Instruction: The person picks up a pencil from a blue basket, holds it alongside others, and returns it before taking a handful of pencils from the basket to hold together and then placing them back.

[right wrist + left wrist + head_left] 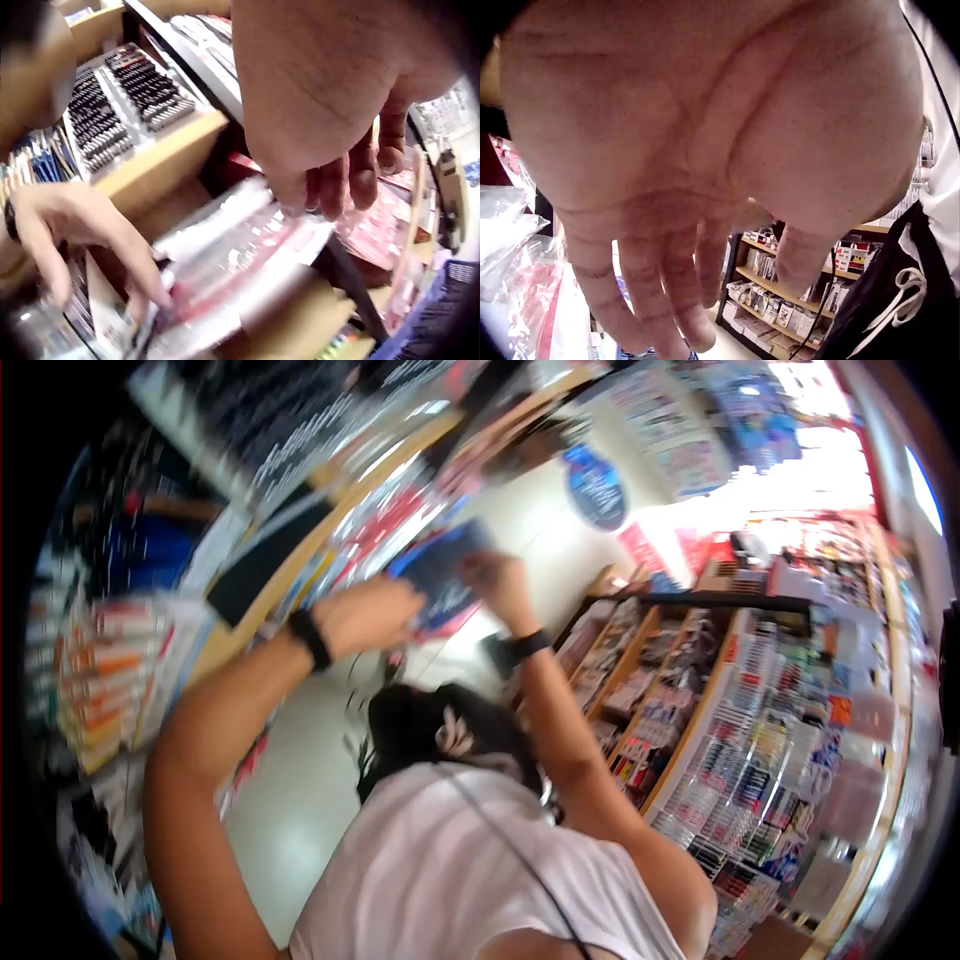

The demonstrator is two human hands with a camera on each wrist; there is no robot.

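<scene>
In the right wrist view, my right hand (330,97) pinches the upper corner of a clear plastic packet (232,262) with red along one side. The packet slants down toward my left hand (79,232), whose fingertips reach its lower end, partly blurred. From the left wrist, the left hand (705,150) shows a broad palm, long fingers and the thumb spread apart, with nothing in the palm. In the head view, both hands are raised ahead of me, with a dark blue, printed flat item (450,570) between them.
Shelves with packed small goods (740,750) stand to the right, and a crowded display (110,680) to the left. Pale floor (290,820) runs between. A tray of dark pen-like rows (120,105) and a blue mesh basket (442,307) flank the packet.
</scene>
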